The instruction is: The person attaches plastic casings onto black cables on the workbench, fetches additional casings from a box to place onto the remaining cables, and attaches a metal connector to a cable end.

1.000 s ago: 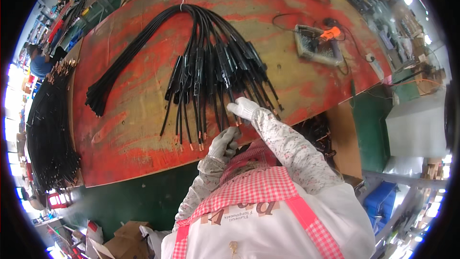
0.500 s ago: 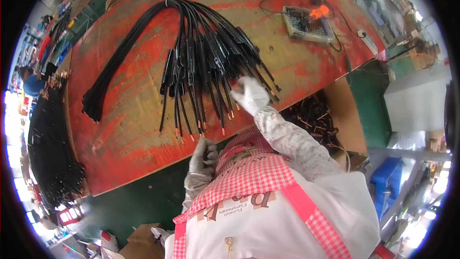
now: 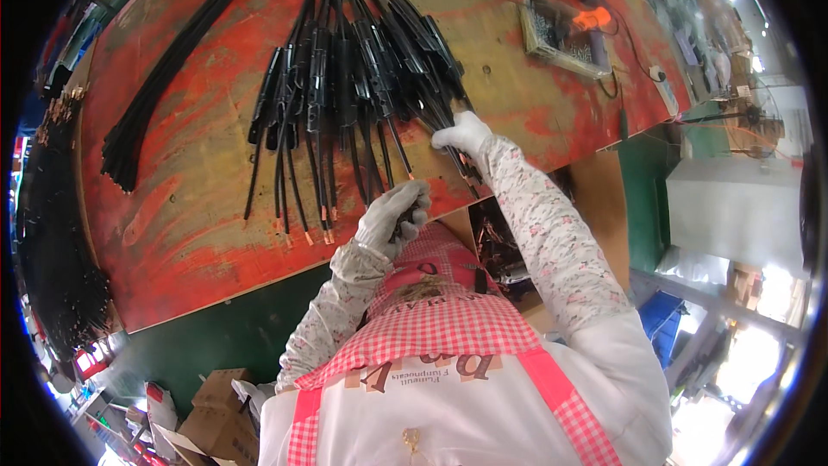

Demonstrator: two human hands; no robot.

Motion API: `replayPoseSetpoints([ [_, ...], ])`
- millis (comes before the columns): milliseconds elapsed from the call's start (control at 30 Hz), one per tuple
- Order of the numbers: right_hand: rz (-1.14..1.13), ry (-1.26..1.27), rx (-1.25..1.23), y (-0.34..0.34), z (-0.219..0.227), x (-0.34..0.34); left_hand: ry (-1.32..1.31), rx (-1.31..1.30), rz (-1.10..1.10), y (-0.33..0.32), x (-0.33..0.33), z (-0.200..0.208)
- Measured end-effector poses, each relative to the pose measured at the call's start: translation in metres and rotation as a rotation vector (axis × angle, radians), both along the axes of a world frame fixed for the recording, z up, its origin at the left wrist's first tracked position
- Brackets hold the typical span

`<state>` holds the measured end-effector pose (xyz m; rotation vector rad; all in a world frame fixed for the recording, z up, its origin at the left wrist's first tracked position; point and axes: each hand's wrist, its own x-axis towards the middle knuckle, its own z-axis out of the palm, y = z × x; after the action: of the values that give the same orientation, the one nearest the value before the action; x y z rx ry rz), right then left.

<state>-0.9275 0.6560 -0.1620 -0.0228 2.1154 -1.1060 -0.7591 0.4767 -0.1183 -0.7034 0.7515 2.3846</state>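
A bundle of black cables (image 3: 203,56) bends over at the table's far side. Its nearer half fans out, with dark sleeve-like parts (image 3: 317,78) along it and bare copper-coloured ends toward me. My right hand (image 3: 466,134), in a white glove, closes around cables at the fan's right edge, fingers partly hidden. My left hand (image 3: 394,217), also gloved, is curled just below the cable ends near the table's front edge. Something dark shows inside its fingers, too small to name.
The worn red-and-yellow table (image 3: 198,233) bears a box of small metal parts (image 3: 561,43), with an orange-handled tool (image 3: 592,19) at it. A thick pile of black cables (image 3: 56,242) hangs along the left edge. Below the right front edge stands a cardboard box (image 3: 604,211) holding dark pieces.
The view has shifted, so the bundle sits higher and further left. My left hand has risen toward the cable ends. My right hand now closes on cables at the fan's right edge.
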Motion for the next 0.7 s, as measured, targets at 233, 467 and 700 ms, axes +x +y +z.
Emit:
replayPoseSetpoints([
  [233,0.089,-0.265,-0.004,-0.003,0.024,-0.009,-0.136,-0.139,-0.124,0.04,-0.043,-0.027],
  [467,0.089,-0.219,0.048,-0.014,0.01,-0.018,0.025,-0.235,0.034,0.069,-0.051,-0.063],
  [700,0.003,-0.219,0.04,-0.026,-0.014,-0.011,0.036,0.028,-0.198,0.054,-0.02,-0.059],
])
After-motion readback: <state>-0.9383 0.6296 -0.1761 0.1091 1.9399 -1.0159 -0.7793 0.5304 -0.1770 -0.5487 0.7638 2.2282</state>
